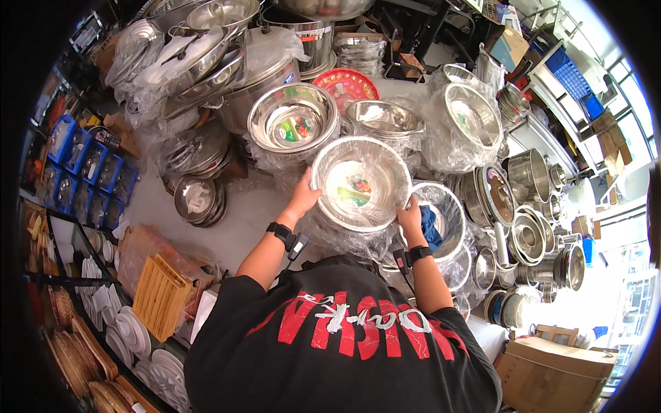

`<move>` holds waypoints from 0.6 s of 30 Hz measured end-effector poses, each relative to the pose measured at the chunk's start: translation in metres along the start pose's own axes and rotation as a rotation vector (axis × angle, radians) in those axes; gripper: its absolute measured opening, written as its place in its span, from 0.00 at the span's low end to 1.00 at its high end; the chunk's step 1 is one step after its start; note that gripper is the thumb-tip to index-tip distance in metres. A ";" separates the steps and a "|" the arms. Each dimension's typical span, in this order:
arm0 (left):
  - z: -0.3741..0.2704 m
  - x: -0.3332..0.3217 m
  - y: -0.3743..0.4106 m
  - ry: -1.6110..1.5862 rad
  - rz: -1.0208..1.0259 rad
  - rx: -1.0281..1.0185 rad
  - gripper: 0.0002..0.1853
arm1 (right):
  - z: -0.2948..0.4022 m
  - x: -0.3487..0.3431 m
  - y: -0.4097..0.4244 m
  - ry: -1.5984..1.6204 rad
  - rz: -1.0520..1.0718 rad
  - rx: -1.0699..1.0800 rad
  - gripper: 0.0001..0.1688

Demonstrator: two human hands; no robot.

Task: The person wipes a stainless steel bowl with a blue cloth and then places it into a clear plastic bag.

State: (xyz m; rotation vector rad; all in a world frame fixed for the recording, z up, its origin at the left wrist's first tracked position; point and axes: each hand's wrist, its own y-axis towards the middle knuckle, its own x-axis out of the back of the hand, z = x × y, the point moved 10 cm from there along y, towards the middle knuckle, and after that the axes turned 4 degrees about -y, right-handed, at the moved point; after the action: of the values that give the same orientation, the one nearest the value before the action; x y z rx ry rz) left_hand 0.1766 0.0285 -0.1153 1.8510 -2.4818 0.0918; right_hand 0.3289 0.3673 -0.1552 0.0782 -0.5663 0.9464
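Both my hands grip a round stainless-steel basin (384, 170) wrapped in clear plastic, with a green label on its bottom. My left hand (303, 195) holds its left rim, and my right hand (409, 214) grasps the lower right rim. Crumpled plastic film (341, 237) spreads just below the basin. Beyond it, to the left, an unwrapped shiny steel basin (263, 121) with a similar label tops a plastic-covered stack. Close to my right hand, a blue cloth (429, 227) lies inside another wrapped basin (454, 206). Whether the held basin rests on anything beneath is hidden.
A round red patterned tray (351, 82) and another steel basin stack (384, 117) stand beyond. Large lidded pots (258, 82) rise at upper left. Pans (196, 201) sit on the floor at left. Steel pots (526, 173) crowd the right; a cardboard box (557, 374) stands lower right.
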 end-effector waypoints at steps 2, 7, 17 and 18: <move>0.006 0.001 -0.004 0.148 0.001 0.032 0.40 | -0.007 -0.005 -0.002 -0.051 0.009 -0.044 0.40; 0.025 -0.009 -0.006 0.373 0.084 -0.054 0.40 | -0.043 -0.015 0.008 -0.264 -0.052 0.088 0.44; 0.062 -0.008 -0.012 0.489 0.140 0.017 0.45 | -0.029 -0.029 -0.010 -0.624 0.124 0.091 0.51; 0.058 -0.009 -0.010 0.509 0.149 0.028 0.45 | -0.027 -0.030 -0.010 -0.648 0.121 0.096 0.51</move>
State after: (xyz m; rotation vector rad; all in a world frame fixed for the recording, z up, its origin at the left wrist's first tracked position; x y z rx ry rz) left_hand 0.1889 0.0300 -0.1740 1.4174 -2.2517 0.5322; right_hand 0.3348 0.3477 -0.1914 0.4522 -1.1312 1.0652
